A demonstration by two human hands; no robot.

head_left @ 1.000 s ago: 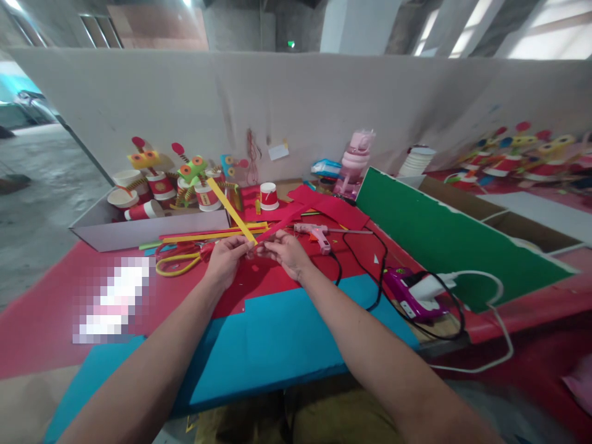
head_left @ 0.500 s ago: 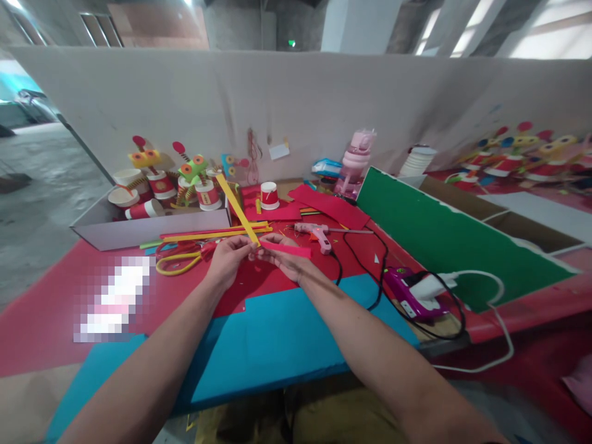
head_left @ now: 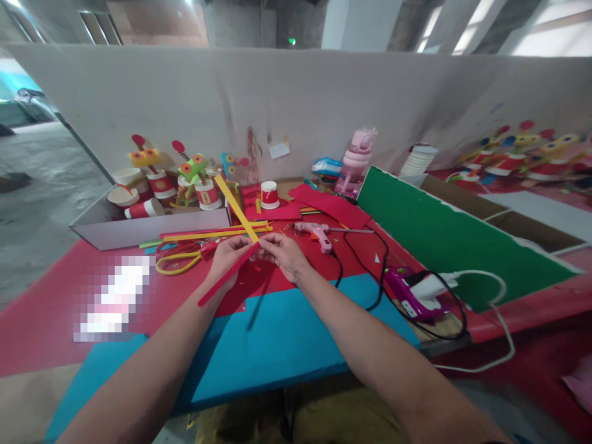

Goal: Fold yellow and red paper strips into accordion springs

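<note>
Red strip (head_left: 229, 274): swings right to left!
Fingers (head_left: 271, 245): left hand (head_left: 226, 254), right hand (head_left: 287, 256) pinch where yellow strip (head_left: 237, 209) meets red.
Folding: seemingly begun; much length left.

Box (head_left: 139, 234) left, power block (head_left: 419, 303) right — left hand (head_left: 226, 254) and right hand (head_left: 285, 254) between.
Cup figures (head_left: 194, 166) stand in the box; before it lie loose strips (head_left: 217, 234), then scissors (head_left: 197, 255), left of the left hand. From the hands one strip (head_left: 237, 208) points back, a second strip (head_left: 226, 275) passes over the left hand. Right of the right hand lies the glue gun (head_left: 320, 236) — farther back, a paper cup (head_left: 269, 195).
</note>
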